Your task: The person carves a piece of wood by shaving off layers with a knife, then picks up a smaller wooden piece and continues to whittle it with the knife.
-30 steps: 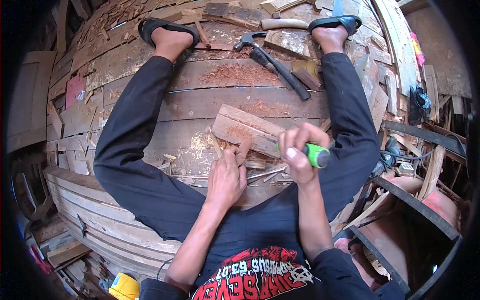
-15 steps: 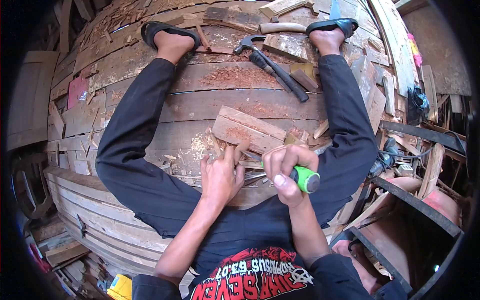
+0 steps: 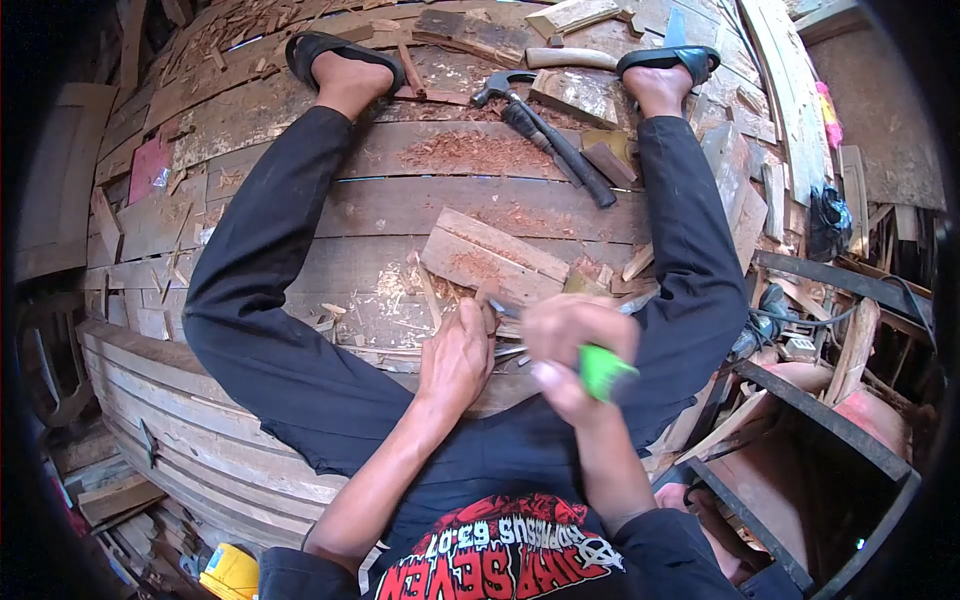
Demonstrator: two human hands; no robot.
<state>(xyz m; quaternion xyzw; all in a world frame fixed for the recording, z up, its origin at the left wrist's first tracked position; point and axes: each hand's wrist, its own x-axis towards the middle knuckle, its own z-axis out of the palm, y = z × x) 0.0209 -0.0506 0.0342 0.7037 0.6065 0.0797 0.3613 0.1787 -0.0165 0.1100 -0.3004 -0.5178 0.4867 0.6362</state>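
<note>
My left hand (image 3: pixel 458 352) is closed around a small brown piece of wood (image 3: pixel 487 291), whose tip sticks up past the fingers. In my right hand (image 3: pixel 572 335), smeared by motion, is a chisel with a green handle (image 3: pixel 604 373). Its metal blade (image 3: pixel 507 303) points left and meets or nearly meets the small wood piece. Just beyond both hands lies a flat board (image 3: pixel 490 255) with reddish shavings on it. Thin wood strips lie under and around my hands.
A claw hammer (image 3: pixel 545 135) lies farther out between my feet, beside wood blocks (image 3: pixel 575 95) and a curved wooden handle (image 3: pixel 572 58). Shavings (image 3: pixel 470 150) cover the plank floor. At right stands a dark metal frame (image 3: pixel 830 410); at lower left is a yellow container (image 3: pixel 230 572).
My left hand has turned and shifted slightly right with the wood piece. My right hand has tilted the chisel, its handle end dropping a little, and its blade now shows against the wood.
</note>
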